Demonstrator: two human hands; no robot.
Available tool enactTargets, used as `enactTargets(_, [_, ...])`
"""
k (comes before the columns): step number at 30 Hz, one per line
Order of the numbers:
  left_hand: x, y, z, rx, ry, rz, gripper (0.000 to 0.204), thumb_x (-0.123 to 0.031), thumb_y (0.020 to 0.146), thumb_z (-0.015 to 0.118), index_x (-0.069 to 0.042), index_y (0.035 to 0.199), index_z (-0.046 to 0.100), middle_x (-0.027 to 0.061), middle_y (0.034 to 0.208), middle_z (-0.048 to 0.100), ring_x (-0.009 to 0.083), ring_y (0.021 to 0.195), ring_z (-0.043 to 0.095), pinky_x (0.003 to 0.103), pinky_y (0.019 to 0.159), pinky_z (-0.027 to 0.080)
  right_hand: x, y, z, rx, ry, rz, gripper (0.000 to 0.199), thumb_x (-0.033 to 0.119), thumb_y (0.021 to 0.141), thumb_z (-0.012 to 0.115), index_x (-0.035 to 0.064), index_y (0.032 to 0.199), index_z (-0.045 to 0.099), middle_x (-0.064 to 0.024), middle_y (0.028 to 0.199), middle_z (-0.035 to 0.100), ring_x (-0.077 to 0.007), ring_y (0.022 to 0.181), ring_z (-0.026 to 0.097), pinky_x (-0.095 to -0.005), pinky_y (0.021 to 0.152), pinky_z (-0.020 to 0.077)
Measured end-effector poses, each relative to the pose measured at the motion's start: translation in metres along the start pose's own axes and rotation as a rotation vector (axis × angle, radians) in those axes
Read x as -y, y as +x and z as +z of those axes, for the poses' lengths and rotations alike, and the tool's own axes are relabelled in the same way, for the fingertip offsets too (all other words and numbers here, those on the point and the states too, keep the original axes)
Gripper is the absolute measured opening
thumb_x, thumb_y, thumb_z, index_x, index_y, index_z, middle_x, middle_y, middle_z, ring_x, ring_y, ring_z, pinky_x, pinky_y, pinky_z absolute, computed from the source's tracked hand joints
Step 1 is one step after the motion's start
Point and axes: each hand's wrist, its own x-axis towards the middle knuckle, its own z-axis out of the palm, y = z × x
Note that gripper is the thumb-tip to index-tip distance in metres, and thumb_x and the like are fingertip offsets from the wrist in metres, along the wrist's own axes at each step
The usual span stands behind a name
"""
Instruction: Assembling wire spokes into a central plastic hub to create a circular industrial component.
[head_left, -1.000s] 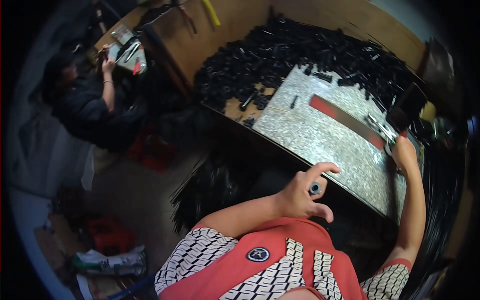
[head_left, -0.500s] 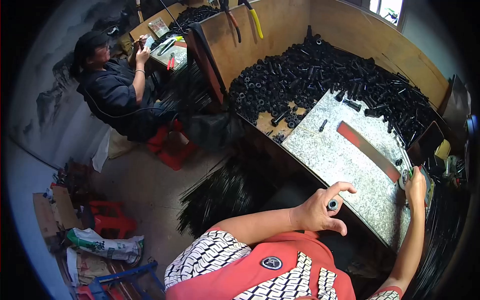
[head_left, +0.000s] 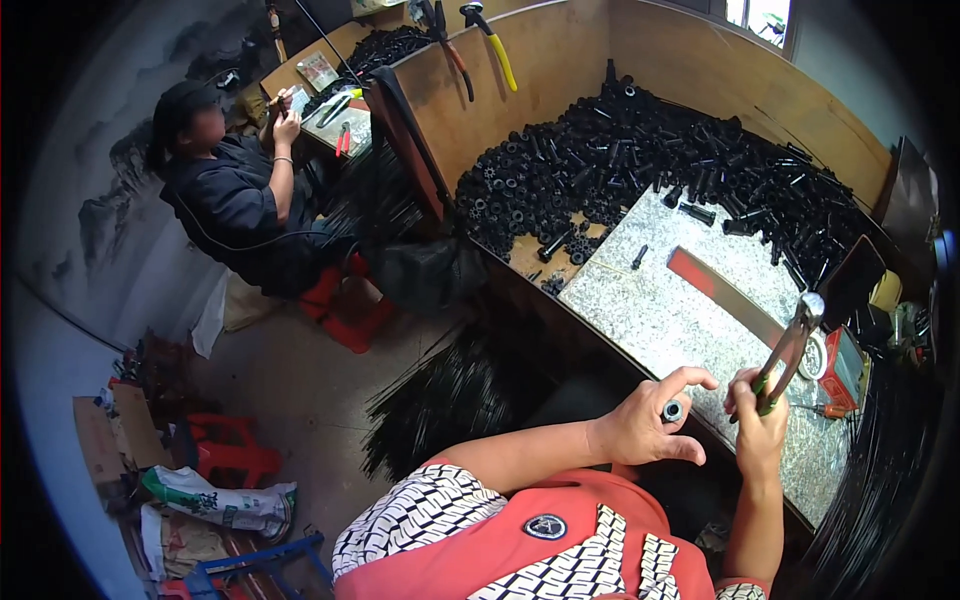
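Observation:
My left hand (head_left: 640, 425) is curled around a short metal tube (head_left: 672, 411), whose hollow end shows in the palm. Its thumb and forefinger stand apart from the tube. Just to the right, my right hand (head_left: 757, 425) grips a pair of pincers (head_left: 790, 350) by the green handles, with their rounded metal head pointing up and away from me. Both hands are over the near edge of the pale speckled work board (head_left: 620, 305). On the board lie a long flat bar with a red end (head_left: 725, 298) and a small black bolt-like part (head_left: 640, 257).
A large heap of black metal parts (head_left: 600, 150) fills the wooden-walled bench behind the board. A white ring (head_left: 815, 355) and a red box (head_left: 845, 370) sit at the right. Two hand tools hang on the partition (head_left: 550, 50). A co-worker (head_left: 235, 190) sits at another bench, far left.
My right hand has lifted the pincers off the right side of the board and brought them left, close to my left hand. The left hand keeps the tube, barely moved.

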Motion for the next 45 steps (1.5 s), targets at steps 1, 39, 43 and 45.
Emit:
enactTargets(1, [0.0,-0.001,0.001,-0.001,0.012,0.005,0.083,-0.05,0.067,0.081,-0.004,0.125,0.042,-0.0046,0.052,0.035,0.0036,0.048,0.03,0.022,0.048,0.025,0.002,-0.005,0.005,0.0,0.021,-0.018,0.004,0.003,0.089,0.052,0.0005,0.086,0.053,-0.005,0.075,0.056,-0.0116,0.063,0.053,-0.026,0.059,0.0436])
enactTargets(39, [0.015,0.003,0.005,-0.123,-0.002,0.026,0.095,-0.047,0.063,0.084,-0.003,0.131,0.035,-0.0006,0.058,0.053,0.0028,0.054,0.046,0.018,0.049,0.034,-0.004,-0.018,0.033,0.158,0.293,-0.287,0.022,-0.014,0.079,0.063,0.0011,0.093,0.056,-0.0101,0.09,0.062,-0.0197,0.088,0.064,-0.0324,0.079,0.0536])
enactTargets(43, [0.022,0.004,0.008,-0.153,-0.051,0.05,0.096,-0.049,0.063,0.084,-0.003,0.131,0.035,-0.0003,0.058,0.054,0.0027,0.054,0.047,0.018,0.049,0.034,-0.002,-0.02,0.039,0.145,0.402,-0.255,0.022,-0.014,0.079,0.064,0.0018,0.092,0.057,-0.0094,0.088,0.062,-0.0197,0.088,0.063,-0.0323,0.079,0.053])
enactTargets(45, [0.023,0.003,0.009,-0.177,-0.073,0.076,0.096,-0.049,0.063,0.084,-0.003,0.132,0.035,-0.0004,0.058,0.055,0.0026,0.054,0.047,0.018,0.049,0.034,-0.001,-0.02,0.04,0.134,0.433,-0.256,0.021,-0.014,0.079,0.064,0.0022,0.092,0.057,-0.0091,0.088,0.062,-0.0198,0.089,0.062,-0.0322,0.08,0.0528])
